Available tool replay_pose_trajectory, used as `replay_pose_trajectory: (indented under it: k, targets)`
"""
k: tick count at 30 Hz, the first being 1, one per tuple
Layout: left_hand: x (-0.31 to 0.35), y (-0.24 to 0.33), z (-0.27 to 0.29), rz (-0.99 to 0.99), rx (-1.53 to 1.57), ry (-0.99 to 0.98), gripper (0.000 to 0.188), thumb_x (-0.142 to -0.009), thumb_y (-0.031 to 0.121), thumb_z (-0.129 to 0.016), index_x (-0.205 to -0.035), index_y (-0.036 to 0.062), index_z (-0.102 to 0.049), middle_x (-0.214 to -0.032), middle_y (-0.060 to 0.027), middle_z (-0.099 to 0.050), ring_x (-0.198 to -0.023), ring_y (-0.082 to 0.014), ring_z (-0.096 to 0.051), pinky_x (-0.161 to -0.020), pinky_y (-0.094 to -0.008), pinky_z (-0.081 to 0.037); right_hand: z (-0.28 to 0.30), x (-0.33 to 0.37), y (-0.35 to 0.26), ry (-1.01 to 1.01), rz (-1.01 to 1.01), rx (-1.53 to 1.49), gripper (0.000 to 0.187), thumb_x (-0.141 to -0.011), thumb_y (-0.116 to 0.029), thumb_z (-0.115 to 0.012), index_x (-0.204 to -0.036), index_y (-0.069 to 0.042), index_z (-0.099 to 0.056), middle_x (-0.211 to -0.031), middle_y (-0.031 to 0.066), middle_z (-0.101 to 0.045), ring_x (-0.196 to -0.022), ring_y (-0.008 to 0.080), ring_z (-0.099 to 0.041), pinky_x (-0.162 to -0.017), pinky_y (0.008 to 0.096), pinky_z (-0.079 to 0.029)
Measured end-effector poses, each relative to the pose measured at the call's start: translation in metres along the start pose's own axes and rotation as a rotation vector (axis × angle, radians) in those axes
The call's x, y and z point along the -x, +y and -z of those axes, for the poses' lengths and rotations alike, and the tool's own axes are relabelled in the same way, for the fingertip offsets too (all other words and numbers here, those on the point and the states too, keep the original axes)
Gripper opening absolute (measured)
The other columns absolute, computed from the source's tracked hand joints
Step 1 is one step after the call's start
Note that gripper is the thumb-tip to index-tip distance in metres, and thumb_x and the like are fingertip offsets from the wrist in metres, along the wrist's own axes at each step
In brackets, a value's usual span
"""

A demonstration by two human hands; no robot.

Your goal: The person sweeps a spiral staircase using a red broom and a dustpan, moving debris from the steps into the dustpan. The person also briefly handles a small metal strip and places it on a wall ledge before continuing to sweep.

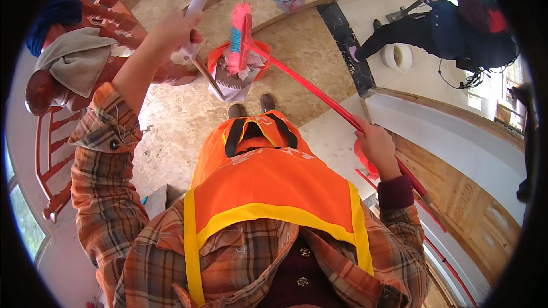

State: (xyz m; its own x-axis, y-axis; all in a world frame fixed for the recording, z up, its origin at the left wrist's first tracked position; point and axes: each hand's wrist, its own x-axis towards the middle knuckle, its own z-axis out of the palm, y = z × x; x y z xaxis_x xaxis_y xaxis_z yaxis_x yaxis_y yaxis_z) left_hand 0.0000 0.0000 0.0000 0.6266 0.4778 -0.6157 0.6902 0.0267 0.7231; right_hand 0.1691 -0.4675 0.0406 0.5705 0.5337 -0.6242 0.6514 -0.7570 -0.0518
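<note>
Head: my L fingers (189, 24) grip the pale dustpan (235, 92) by its handle (198, 1); R fingers (370, 135) wrap the red broom (317, 90) mid-shaft, prob. for balance. Pan's low, right of L fingers; bristles (238, 20), ahead-left of R fingers, appar. overhang crumpled scraps (251, 72).

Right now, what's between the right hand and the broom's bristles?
In the head view, the red handle spans from the right hand to the bristles; tan floor shows beyond it.
</note>
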Motion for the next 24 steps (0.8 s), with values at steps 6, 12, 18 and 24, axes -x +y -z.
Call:
replay_pose_trajectory:
  k: [6,12,18,24]
  targets:
    - [0.038,0.001,-0.002,0.164,0.06,0.081,0.046,-0.09,0.042,-0.052,-0.111,0.001,-0.048,-0.079,-0.0064,-0.056,-0.067,-0.016,-0.055,-0.049,-0.033,-0.042,-0.012,-0.005,-0.005,0.026,0.006,0.09,0.043,-0.089,-0.022,-0.054,-0.132,-0.025,-0.047,-0.084,0.0152,-0.064,-0.077,0.0355,-0.063,-0.066,0.0472,-0.05]
    - [0.072,0.02,0.007,0.087,0.062,0.043,0.038,-0.091,0.038,-0.051,-0.102,0.002,-0.05,-0.076,-0.0043,-0.056,-0.063,-0.0143,-0.055,-0.052,-0.0281,-0.044,-0.025,-0.025,-0.003,0.055,0.03,0.222,0.046,-0.092,-0.021,-0.05,-0.136,-0.027,-0.041,-0.088,0.013,-0.063,-0.076,0.0326,-0.065,-0.065,0.0445,-0.051]
    - [0.107,0.002,0.012,-0.01,0.062,0.133,0.027,-0.093,0.029,-0.051,-0.089,0.0019,-0.054,-0.065,-0.0004,-0.048,-0.057,-0.0096,-0.051,-0.051,-0.025,-0.041,-0.053,-0.063,-0.005,0.012,0.059,0.261,0.047,-0.09,-0.017,-0.05,-0.136,-0.023,-0.042,-0.088,0.0135,-0.063,-0.079,0.0329,-0.065,-0.066,0.0455,-0.051]
    - [0.179,-0.047,0.031,0.146,-0.034,0.319,0.022,-0.087,0.021,-0.057,-0.09,-0.0003,-0.054,-0.066,-0.0015,-0.048,-0.056,-0.0095,-0.05,-0.052,-0.0255,-0.042,-0.006,-0.039,0.002,0.106,0.045,-0.001,0.04,-0.086,-0.019,-0.057,-0.125,-0.018,-0.054,-0.088,0.019,-0.065,-0.083,0.0399,-0.061,-0.072,0.0474,-0.049]
